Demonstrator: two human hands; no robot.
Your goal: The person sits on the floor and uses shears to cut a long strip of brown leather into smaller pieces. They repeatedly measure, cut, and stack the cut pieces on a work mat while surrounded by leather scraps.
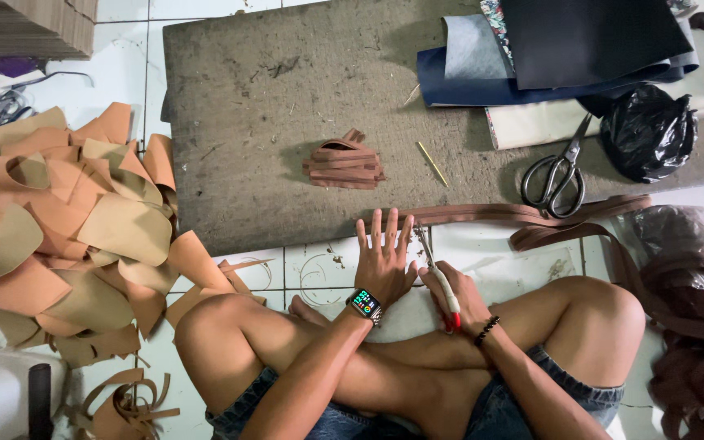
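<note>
My left hand (385,254), with a smartwatch on the wrist, lies flat with fingers spread on the end of a long brown strip (490,214) at the near edge of a grey mat (270,98). My right hand (454,295) grips red-handled snips (437,273). Their blades point up at the strip just right of my left fingers. A small stack of cut brown pieces (344,163) sits on the mat beyond my hands. I sit cross-legged on a white tiled floor.
Large metal scissors (556,179), a black plastic bag (649,130) and dark sheets (580,41) lie at the mat's right. A heap of tan cut-outs (67,236) fills the left. Coiled brown strip (702,326) piles up at the right. A thin stick (432,163) lies near the stack.
</note>
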